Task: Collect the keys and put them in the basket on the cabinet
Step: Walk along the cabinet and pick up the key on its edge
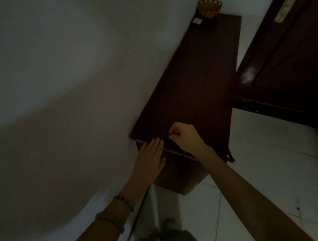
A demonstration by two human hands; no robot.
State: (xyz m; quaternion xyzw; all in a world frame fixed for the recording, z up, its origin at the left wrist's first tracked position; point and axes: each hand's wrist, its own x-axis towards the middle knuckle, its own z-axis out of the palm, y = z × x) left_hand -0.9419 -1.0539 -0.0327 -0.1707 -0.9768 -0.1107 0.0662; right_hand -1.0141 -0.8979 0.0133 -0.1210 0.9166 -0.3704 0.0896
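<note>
A dark wooden cabinet (pixel 195 83) runs along the wall, with a yellow woven basket (pixel 209 8) at its far end. At the near end, my right hand (pixel 184 137) is curled, its fingertips pinched on a small pale glinting thing that looks like a key (pixel 170 136). My left hand (pixel 150 157) lies flat over the cabinet's near edge with its fingers straight. A small silvery glint (pixel 138 141) shows at the near left corner, just past my left fingertips; the dim light hides what it is.
A small dark box with a pale label (pixel 198 21) sits beside the basket. A dark wooden door (pixel 286 57) with a metal handle stands open to the right. The white wall is at left, pale floor tiles (pixel 263 169) at right, and my legs are below.
</note>
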